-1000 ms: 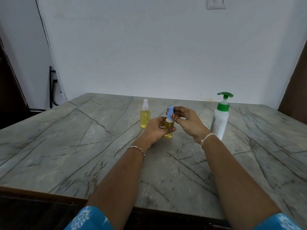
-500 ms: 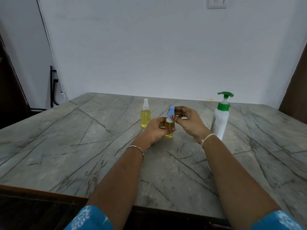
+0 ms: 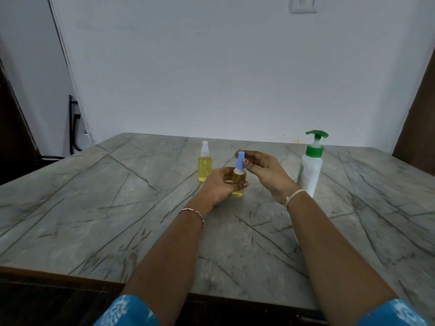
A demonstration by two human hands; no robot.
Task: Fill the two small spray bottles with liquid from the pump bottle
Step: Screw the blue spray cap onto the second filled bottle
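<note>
The left hand grips the yellow-filled spray bottle while the right hand pinches its blue cap, with the pump bottle to the right.

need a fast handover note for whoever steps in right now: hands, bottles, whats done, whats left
Left hand: grips the body of the blue-capped spray bottle, upright at table centre.
Right hand: pinches its blue cap; whether the cap is fully seated I cannot tell.
Clear-capped spray bottle: stands capped just behind and left, apart from the hands.
Pump bottle: upright on the right, untouched.
Done: both small bottles show yellow liquid.
To do: probably only settling the blue cap and letting go.
</note>
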